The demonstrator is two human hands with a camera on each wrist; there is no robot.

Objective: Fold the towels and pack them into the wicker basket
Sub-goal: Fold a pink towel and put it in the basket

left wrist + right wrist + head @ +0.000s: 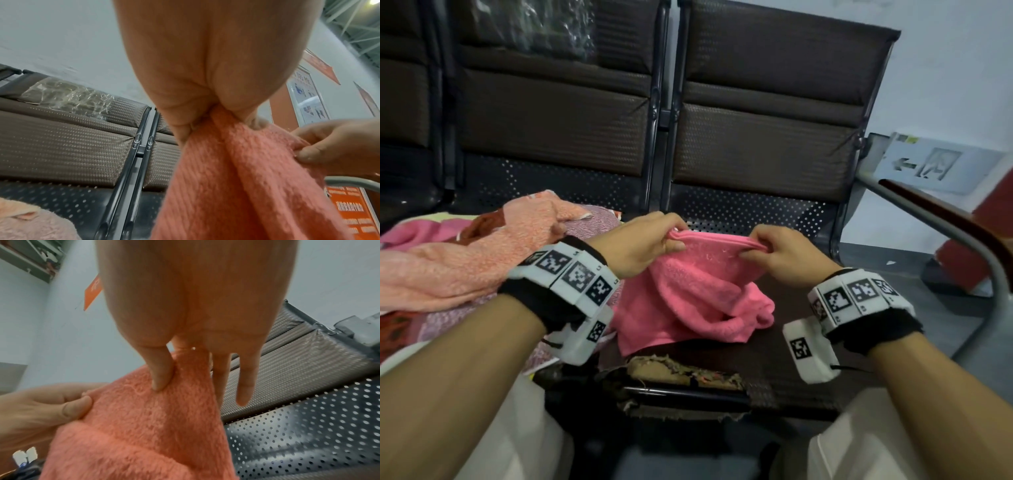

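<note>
A bright pink towel (698, 291) hangs bunched over a brown seat, its top edge stretched between both hands. My left hand (654, 240) pinches the left end of that edge; in the left wrist view the fingers close on the pink towel (236, 170). My right hand (767, 250) pinches the right end; in the right wrist view its thumb (162, 374) presses into the pink towel (144, 426) while two fingers stay straight. No wicker basket is in view.
A heap of other towels (465, 260), peach and patterned, lies on the seat to the left. Dark padded chair backs (756, 120) stand right behind. The brown seat's front edge (681, 373) is torn. A metal armrest (962, 240) curves at the right.
</note>
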